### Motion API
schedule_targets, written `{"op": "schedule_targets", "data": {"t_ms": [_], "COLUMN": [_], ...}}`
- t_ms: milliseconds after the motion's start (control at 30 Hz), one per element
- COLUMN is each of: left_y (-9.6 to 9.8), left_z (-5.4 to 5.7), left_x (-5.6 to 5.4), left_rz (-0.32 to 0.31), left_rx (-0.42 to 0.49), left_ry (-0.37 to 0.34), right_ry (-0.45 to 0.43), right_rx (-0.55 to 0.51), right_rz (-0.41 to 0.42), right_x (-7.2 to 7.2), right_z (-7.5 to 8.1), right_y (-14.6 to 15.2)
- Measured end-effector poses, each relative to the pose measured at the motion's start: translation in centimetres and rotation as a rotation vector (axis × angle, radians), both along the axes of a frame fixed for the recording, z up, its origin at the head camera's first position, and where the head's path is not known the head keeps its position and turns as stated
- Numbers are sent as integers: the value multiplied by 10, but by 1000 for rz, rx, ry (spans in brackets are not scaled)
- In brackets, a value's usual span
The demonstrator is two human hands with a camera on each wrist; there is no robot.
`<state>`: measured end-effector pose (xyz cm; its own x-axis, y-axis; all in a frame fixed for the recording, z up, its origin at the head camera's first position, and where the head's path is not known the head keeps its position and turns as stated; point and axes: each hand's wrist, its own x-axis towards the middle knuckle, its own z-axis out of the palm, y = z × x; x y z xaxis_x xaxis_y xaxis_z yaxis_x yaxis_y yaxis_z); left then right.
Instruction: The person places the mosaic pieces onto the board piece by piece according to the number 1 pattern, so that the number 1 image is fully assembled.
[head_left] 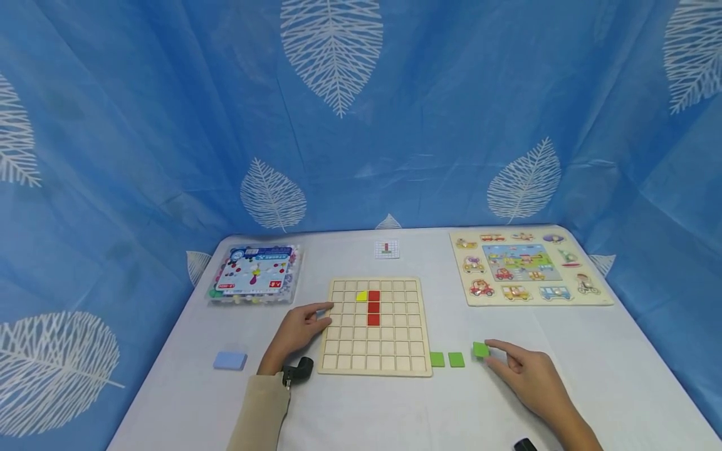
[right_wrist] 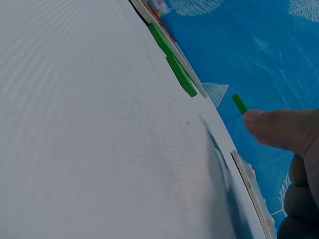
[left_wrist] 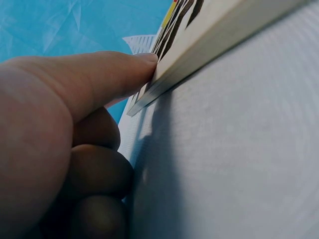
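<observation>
A wooden grid board [head_left: 344,347] lies on the table, with three red tiles [head_left: 373,307] in a column and a yellow tile [head_left: 361,296] left of the top one. At the board's left edge my left hand [head_left: 299,327] rests its thumb and index finger, also seen in the left wrist view with the thumb [left_wrist: 124,69] on the rim. My right hand [head_left: 527,376] pinches a green square tile [head_left: 479,350] between thumb and index finger, raised over the table in the right wrist view. Two more green tiles [head_left: 456,359] lie right of the board.
A small pattern card [head_left: 387,249] lies behind the board. At the back left stands a clear plastic box [head_left: 254,272] of beads; a wooden picture puzzle [head_left: 530,266] is at the back right. A light blue block [head_left: 230,361] sits left of my left hand.
</observation>
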<state>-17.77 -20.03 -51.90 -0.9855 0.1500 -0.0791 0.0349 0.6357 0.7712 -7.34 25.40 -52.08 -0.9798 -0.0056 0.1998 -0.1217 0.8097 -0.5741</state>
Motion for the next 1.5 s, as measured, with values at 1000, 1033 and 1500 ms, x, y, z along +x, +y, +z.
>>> {"op": "schedule_targets", "data": {"t_ms": [1000,1033,1500], "left_y": [0,-1,1], "left_z": [-1,-1,1], "left_x": [1,1,2], "left_rz": [-8,-9,-1], "left_rx": [11,10,2], "left_ry": [9,9,10], "right_ry": [54,50,30], "right_rx": [-79,-85,-90], "right_rz": [262,274,436], "right_x": [-25,-26,-51], "right_z": [18,18,23], "right_y": [-62,-65,-112]}}
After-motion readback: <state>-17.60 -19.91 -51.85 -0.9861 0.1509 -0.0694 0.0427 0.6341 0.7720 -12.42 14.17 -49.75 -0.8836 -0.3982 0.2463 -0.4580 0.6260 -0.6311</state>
